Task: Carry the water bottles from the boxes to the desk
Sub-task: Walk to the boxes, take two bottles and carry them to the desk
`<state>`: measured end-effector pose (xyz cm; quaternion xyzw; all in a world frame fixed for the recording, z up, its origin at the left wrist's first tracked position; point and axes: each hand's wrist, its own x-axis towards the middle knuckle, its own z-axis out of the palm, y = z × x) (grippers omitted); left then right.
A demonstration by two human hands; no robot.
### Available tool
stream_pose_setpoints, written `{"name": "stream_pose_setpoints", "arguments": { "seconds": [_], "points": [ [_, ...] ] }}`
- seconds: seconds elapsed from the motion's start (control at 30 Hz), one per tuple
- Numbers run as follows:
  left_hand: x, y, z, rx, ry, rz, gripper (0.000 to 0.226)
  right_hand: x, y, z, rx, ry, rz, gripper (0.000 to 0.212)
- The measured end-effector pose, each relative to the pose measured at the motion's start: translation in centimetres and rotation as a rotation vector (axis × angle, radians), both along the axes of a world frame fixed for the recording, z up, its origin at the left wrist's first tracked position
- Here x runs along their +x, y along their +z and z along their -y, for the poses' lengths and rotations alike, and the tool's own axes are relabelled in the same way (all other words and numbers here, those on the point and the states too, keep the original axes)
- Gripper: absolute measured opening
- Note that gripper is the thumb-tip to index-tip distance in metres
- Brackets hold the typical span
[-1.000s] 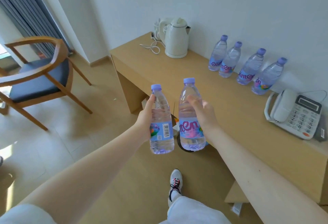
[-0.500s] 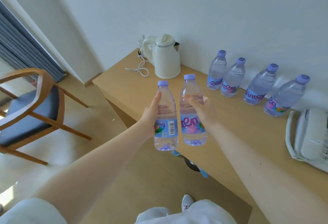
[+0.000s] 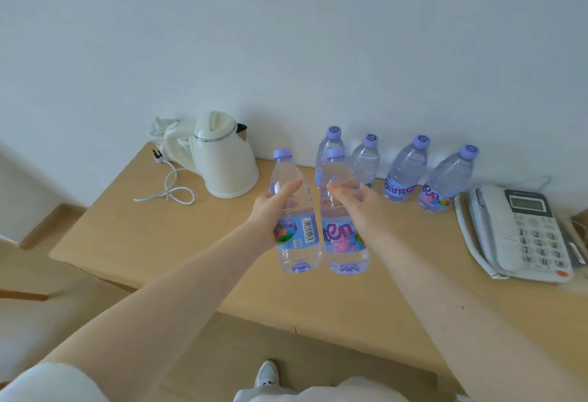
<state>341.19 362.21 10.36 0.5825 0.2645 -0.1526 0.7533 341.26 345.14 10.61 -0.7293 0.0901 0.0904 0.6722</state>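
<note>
Right-hand bottle: purple letters "ten" on its blue label; the word's beginning is hidden.
Left-hand bottle: a barcode; its digits are too small to read.
Third bottle in the row: "Gante".
Fourth bottle in the row: "ten".
Telephone keys: digits 1 to 9 and 0.
</note>
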Motion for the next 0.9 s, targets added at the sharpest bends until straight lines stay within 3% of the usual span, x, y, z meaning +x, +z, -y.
{"name": "stream_pose_setpoints", "arguments": {
  "seconds": [0.1,0.2,0.23,0.37,0.5,0.67,0.77,0.9],
  "points": [
    [2.4,0.3,-0.2,0.021,-0.121,0.056,0.068,0.5,0.2,-0.2,0.007,-0.1,0.0,0.029],
    [4.1,0.4,0.6,0.088,-0.23,0.102,0.075,0.5,0.0,0.3,-0.024,-0.169,0.011,0.066],
    [4.4,0.5,1.1,0.104,-0.267,0.126,0.07,0.4,0.0,0.6,-0.03,-0.2,0.005,0.069],
    [5.5,0.4,3.4,0.219,-0.352,0.217,0.045,0.2,-0.1,2.8,-0.084,-0.316,0.021,0.042],
    [6.6,0.3,6.4,0.306,-0.383,0.258,0.062,0.8,-0.2,5.8,-0.101,-0.376,0.071,0.036],
    [7.8,-0.3,10.4,0.435,-0.441,0.259,0.064,1.8,-0.9,10.2,-0.182,-0.43,0.089,0.058],
    [7.9,-0.7,12.5,0.474,-0.427,0.254,0.05,2.2,-1.7,12.7,-0.207,-0.425,0.101,0.057],
    [8.1,-1.3,15.0,0.514,-0.42,0.245,0.048,2.8,-3.3,15.3,-0.192,-0.434,0.08,0.054]
  ]
}}
